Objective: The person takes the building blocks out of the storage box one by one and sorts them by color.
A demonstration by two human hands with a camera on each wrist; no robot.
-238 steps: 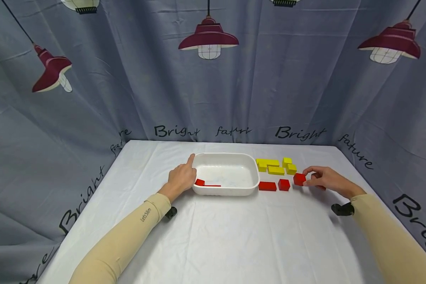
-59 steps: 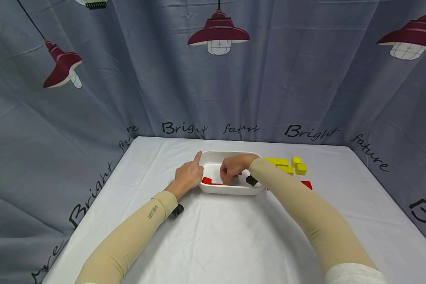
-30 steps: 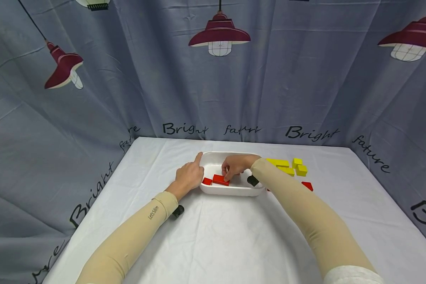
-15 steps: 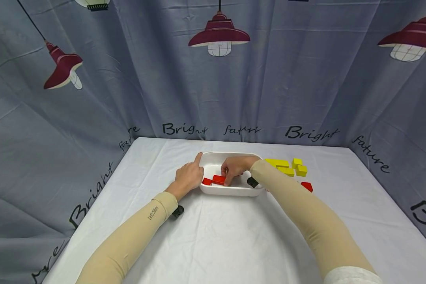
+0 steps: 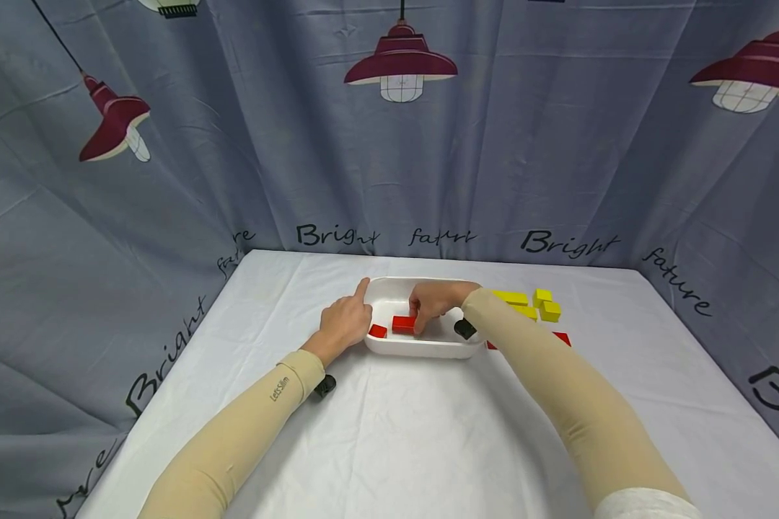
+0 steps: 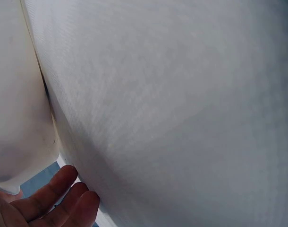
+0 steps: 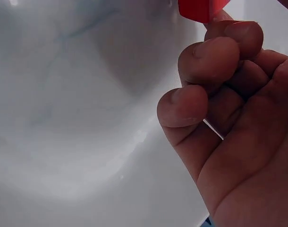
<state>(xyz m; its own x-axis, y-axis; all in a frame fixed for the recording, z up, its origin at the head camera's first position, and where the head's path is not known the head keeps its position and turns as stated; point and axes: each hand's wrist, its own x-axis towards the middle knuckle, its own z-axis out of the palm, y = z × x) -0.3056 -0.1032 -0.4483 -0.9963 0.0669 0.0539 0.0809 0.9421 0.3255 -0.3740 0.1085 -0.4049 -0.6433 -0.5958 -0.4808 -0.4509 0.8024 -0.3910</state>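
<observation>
In the head view, a white rectangular tray stands on the table. My left hand rests at its left end, index finger straight along the rim. The left wrist view shows the other fingers loosely bent beside the tray's outer wall. Inside the tray, my right hand pinches a red oblong block by its right end. A corner of that red block appears at the top of the right wrist view. Another red block lies in the tray's near left corner, partly hidden by the front wall.
Several yellow blocks sit right of the tray, some partly behind the right sleeve. Red blocks also show past that sleeve, mostly covered. A white cloth covers the table; a grey curtain hangs behind.
My right hand has left a red block on the table at right, reached into the tray and lifted the red oblong block there; lately it shifted slightly right and up. The left hand stayed.
</observation>
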